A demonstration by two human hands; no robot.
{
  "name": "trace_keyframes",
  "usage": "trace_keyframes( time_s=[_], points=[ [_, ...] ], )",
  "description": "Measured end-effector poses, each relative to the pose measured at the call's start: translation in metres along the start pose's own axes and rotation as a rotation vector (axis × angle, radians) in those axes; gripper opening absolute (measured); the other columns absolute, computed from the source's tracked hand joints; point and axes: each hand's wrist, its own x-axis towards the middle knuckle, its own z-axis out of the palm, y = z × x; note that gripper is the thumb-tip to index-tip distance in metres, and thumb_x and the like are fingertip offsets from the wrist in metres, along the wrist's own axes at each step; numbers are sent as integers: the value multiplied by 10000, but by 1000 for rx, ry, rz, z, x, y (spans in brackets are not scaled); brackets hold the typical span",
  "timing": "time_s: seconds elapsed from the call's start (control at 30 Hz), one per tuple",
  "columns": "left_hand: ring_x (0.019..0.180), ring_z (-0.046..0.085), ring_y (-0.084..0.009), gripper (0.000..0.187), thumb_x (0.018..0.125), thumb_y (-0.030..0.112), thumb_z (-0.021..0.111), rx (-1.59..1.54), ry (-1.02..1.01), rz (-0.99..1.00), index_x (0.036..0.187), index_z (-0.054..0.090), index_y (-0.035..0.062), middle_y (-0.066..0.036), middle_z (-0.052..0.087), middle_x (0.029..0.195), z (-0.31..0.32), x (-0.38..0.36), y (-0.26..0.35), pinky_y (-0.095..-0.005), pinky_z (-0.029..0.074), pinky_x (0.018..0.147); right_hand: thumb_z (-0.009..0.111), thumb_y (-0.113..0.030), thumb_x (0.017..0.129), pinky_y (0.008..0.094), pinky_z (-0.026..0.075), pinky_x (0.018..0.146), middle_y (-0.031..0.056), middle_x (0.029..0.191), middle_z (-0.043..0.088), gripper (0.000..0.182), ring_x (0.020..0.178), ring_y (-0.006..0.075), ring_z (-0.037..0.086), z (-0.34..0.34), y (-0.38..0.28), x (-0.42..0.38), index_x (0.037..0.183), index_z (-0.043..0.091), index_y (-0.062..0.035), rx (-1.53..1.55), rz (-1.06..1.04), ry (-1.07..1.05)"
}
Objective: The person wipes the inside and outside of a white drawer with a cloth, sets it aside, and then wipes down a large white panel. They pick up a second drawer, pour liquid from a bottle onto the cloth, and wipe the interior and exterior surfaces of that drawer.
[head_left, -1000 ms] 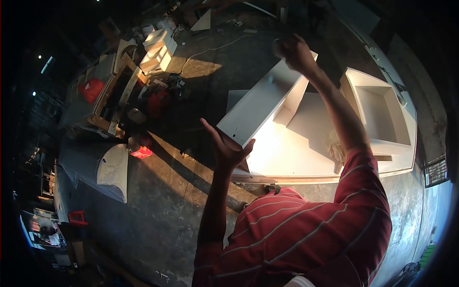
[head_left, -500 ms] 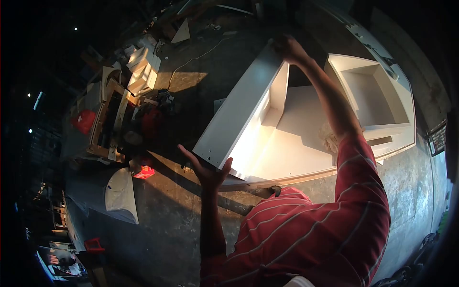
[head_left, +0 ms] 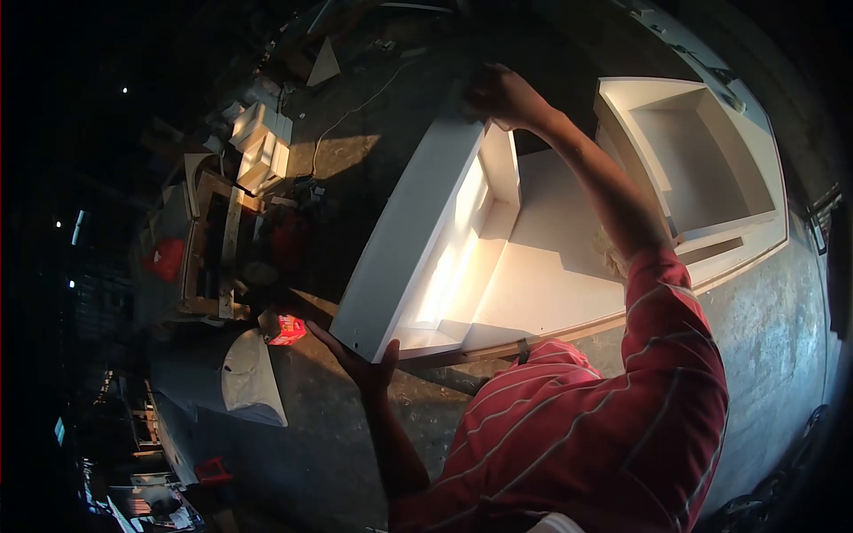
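A white drawer box (head_left: 404, 240) stands tilted at the left end of a white panel (head_left: 555, 209). My left hand (head_left: 364, 364) cradles its near end, the thumb on the inner side and the fingers spread along the outer side. At the far end, my right hand (head_left: 502, 98) is closed over the top edge; its fingertips are in shadow. My right forearm reaches across above the panel. A second white drawer box (head_left: 702, 160) rests on the panel's right part. A pale crumpled cloth (head_left: 609, 255) lies partly behind my right arm.
On the floor to the left are a wooden frame (head_left: 203, 240), stacked pale boxes (head_left: 264, 151) and a red-labelled pack (head_left: 286, 330). A grey covered object (head_left: 253, 377) stands nearer me. A cable (head_left: 342, 120) runs over the floor at the back.
The drawer box and both my hands have shifted to the left in view. The left hand is also a little lower, still at the box's near end.
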Motion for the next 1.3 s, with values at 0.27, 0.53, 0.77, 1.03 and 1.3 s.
trace_keyframes(
  time_s=[0.27,0.53,0.77,1.03,1.3],
  points=[
    [1302,270,-393,1161,649,570,729,304,-259,-184,1428,96,-13,-269,238,1397,-38,13,53,-493,261,1033,564,-183,792,305,493,815,132,999,651,334,931,215,627,22,21,-124,1080,632,-29,808,1140,302],
    [1316,247,-430,1070,673,546,711,703,-622,-10,1428,156,29,-264,209,1421,-4,69,149,-505,285,1036,723,-411,707,379,488,756,173,862,651,490,823,333,623,80,-31,-153,956,650,4,434,987,-162],
    [1295,255,-480,1127,650,529,733,670,-727,-127,1450,72,89,-339,172,1411,28,145,90,-499,308,1028,684,-325,740,385,485,758,154,811,646,305,823,319,610,75,-38,-118,798,665,-26,253,880,-246],
    [1198,440,-381,850,640,168,653,341,-622,-415,1391,284,21,-271,401,1322,-35,152,29,-430,380,973,681,-180,611,381,494,689,104,731,601,161,746,295,591,27,-62,-25,690,613,-57,57,489,-51],
    [1241,324,-450,878,570,128,595,464,-235,8,1363,267,-55,-317,348,1315,-66,37,-22,-473,269,1054,696,-95,507,344,499,605,48,746,556,293,731,232,555,-42,-123,62,790,625,-65,-76,109,113]
  ],
)
